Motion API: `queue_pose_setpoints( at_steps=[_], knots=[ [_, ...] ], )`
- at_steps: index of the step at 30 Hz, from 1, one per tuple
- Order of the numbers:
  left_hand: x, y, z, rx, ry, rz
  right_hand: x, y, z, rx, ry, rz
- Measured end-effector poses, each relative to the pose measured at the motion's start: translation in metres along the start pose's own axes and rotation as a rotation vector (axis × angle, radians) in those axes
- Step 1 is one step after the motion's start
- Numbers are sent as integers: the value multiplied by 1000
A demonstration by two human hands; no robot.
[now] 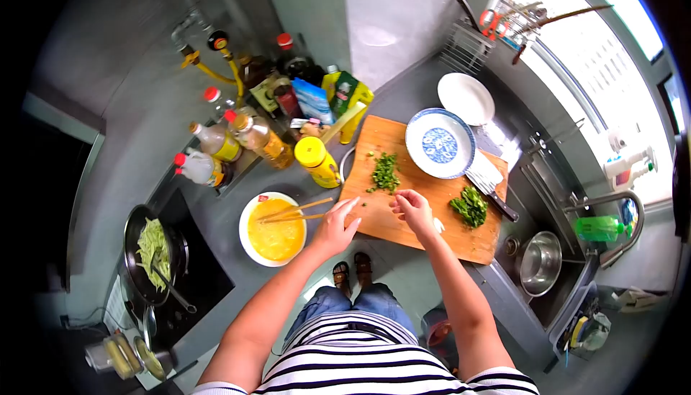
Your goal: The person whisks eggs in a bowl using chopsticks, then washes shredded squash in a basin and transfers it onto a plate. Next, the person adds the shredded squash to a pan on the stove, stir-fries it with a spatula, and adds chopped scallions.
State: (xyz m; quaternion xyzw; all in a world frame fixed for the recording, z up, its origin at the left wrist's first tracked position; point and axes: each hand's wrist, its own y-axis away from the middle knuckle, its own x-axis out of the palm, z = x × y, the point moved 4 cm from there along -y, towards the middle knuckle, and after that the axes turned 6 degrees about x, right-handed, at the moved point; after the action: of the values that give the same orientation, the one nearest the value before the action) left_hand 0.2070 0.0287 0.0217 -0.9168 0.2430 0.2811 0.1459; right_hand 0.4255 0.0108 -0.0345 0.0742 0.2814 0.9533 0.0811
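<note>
Over the left edge of the wooden cutting board [403, 233], my left hand [336, 229] is open with its fingers stretched out, near the chopsticks [309, 212]. These rest in a white bowl of beaten egg [276, 240]. My right hand [414, 213] is above the board with fingers bent together; whether anything is between them is too small to see. Chopped greens [385, 172] lie just beyond my hands. A second pile of greens [469, 206] sits to the right, beside a knife [497, 197]. A blue-patterned plate [440, 144] stands on the board's far side.
A pan of pale green shreds [147, 251] with a spatula sits on the stove at left. Several bottles and a yellow canister [317, 162] line the back. At right are a white plate [466, 98] and a sink holding a metal bowl [540, 264].
</note>
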Motion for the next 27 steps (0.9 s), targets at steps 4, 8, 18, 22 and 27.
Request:
queue_pose_setpoints(
  at_steps=[4,8,18,22,27],
  knots=[
    [-42,22,4,-79,70,-136,77,27,32,-308,156,152],
    [-80,47,8,-97,9,-188,128,32,48,-415,440,145],
    [-31,41,-3,1,201,-31,7,47,17,-682,519,-529],
    [16,14,-33,77,239,103,-137,77,29,-530,876,-975],
    [89,-31,-52,-47,450,200,-246,73,9,-321,1122,-884]
  ],
)
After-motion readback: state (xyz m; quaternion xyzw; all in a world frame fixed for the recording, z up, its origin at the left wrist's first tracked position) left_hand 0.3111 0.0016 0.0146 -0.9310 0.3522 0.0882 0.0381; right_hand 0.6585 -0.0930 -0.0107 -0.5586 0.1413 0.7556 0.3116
